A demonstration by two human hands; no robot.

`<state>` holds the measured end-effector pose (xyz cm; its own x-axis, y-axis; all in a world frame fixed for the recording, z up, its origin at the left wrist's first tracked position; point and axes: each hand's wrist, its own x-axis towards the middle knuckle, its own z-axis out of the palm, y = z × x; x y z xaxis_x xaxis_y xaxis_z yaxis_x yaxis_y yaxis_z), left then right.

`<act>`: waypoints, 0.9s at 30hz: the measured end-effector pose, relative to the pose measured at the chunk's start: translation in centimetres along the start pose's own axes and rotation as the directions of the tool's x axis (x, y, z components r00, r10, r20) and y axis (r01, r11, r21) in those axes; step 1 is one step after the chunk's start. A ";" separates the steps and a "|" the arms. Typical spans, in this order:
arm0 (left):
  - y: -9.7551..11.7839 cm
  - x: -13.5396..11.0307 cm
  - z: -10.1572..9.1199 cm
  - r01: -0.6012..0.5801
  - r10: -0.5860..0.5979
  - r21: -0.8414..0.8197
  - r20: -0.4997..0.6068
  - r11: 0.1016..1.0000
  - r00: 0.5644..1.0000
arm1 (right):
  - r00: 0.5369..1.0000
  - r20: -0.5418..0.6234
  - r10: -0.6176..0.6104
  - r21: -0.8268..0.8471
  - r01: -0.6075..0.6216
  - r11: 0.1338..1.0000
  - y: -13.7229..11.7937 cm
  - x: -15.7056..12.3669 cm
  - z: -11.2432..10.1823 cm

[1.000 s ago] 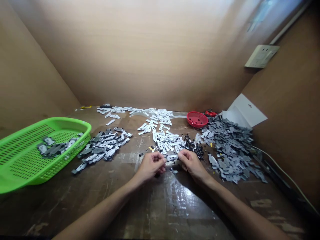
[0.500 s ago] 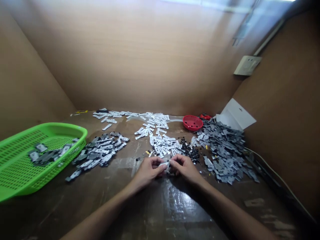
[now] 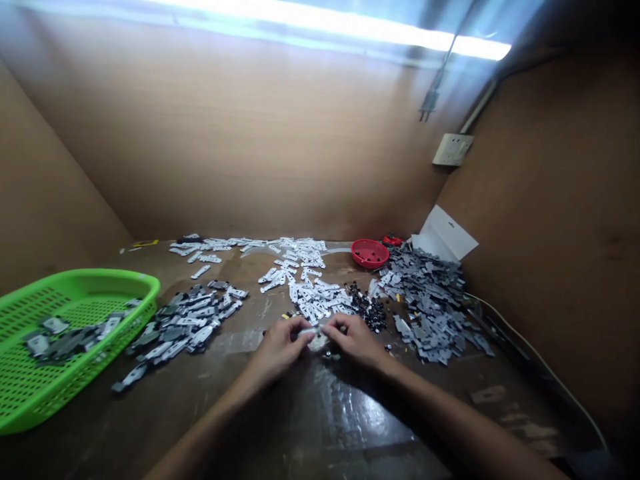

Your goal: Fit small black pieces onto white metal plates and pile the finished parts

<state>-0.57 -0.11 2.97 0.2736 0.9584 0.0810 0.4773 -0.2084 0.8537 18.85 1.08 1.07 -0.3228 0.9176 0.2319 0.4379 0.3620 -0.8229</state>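
The left hand (image 3: 277, 347) and right hand (image 3: 353, 340) are closed, pinching a small white clip (image 3: 314, 331) at six o'clock on the bench (image 3: 280, 427). It looks light and stiff, best held by its edges.

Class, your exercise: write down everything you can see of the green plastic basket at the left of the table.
The green plastic basket is a shallow rectangular tray with a solid rounded rim and rows of slots through its walls and floor. The left edge of the view cuts it off. It sits flat on the worn brown tabletop. A loose heap of flat grey and white parts lies inside it, and a similar spread lies close outside its right wall.
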 end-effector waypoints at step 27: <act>-2.0 0.5 -2.3 -0.358 0.402 0.542 0.041 0.760 0.915 | 0.968 -0.208 0.142 -0.796 -0.252 0.551 7.8 4.8 -14.6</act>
<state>-3.31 1.29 2.49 0.4766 0.7850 0.3958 0.7176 -0.6074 0.3407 33.00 10.74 3.32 -0.0759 0.9735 0.2157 0.9901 0.0992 -0.0991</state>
